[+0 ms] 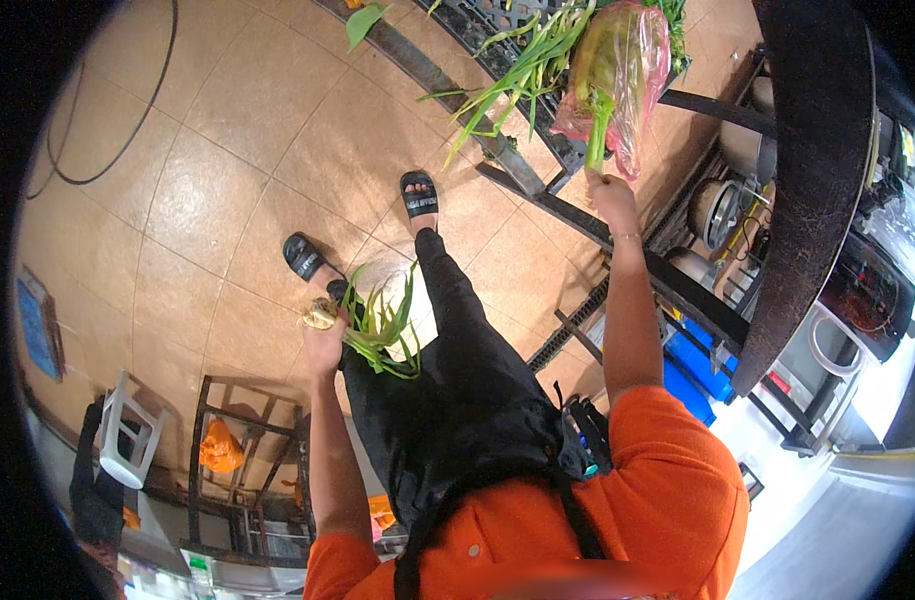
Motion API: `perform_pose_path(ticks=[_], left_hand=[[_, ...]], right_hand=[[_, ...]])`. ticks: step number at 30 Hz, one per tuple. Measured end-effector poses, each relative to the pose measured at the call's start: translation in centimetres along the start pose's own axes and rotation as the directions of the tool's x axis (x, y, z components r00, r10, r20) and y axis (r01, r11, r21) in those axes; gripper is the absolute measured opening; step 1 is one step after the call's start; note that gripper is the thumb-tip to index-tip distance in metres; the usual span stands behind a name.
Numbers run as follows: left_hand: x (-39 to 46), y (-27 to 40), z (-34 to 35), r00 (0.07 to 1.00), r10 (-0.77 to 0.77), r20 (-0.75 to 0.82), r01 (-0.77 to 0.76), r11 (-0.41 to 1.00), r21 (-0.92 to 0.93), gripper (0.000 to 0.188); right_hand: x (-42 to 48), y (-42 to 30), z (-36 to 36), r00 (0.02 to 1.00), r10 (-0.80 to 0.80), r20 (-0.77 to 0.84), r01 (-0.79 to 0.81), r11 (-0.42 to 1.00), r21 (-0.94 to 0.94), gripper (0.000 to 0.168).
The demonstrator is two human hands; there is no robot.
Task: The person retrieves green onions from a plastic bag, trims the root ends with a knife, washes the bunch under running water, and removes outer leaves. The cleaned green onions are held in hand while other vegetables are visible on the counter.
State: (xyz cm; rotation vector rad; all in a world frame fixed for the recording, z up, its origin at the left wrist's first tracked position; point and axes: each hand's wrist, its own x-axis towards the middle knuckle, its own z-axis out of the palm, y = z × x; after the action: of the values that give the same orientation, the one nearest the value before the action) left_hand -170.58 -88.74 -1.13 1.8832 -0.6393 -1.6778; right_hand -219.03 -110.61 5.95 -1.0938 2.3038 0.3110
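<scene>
My left hand [324,341] is closed round a bunch of leafy green stalks [382,330], its pale root end at the left and the leaves hanging over my trousers. My right hand [613,202] grips the lower end of a thick green stalk [598,135]. The stalk's upper part lies against a pinkish clear plastic bag [630,75] with greens inside. Left of the bag, long spring onions [532,71] spread over a dark perforated crate [506,13] and hang past its edge. More leafy greens [676,34] show behind the bag.
A dark metal frame [645,262] crosses below my right arm. Metal pots [716,214] stand on a rack at the right, under a dark curved surface [810,165]. At the lower left are a white plastic stool [131,435] and a person's dark-clothed legs. A black cable [138,142] lies on the tiles.
</scene>
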Motion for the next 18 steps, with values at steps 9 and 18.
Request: perform_pose_path(ticks=[9,18], left_hand=[[-0.7,2.3,-0.4,1.000,0.019,-0.014,-0.019,1.000,0.006,0.012],[-3.9,6.0,-1.0,0.985,0.173,-0.005,-0.172,0.980,0.101,0.010]], right_hand=[[7.5,-1.2,4.9,0.988,-0.037,0.150,-0.104,0.563,0.820,0.029],[-16.4,-5.2,3.8,0.761,-0.307,0.571,-0.359,0.533,0.766,0.028]])
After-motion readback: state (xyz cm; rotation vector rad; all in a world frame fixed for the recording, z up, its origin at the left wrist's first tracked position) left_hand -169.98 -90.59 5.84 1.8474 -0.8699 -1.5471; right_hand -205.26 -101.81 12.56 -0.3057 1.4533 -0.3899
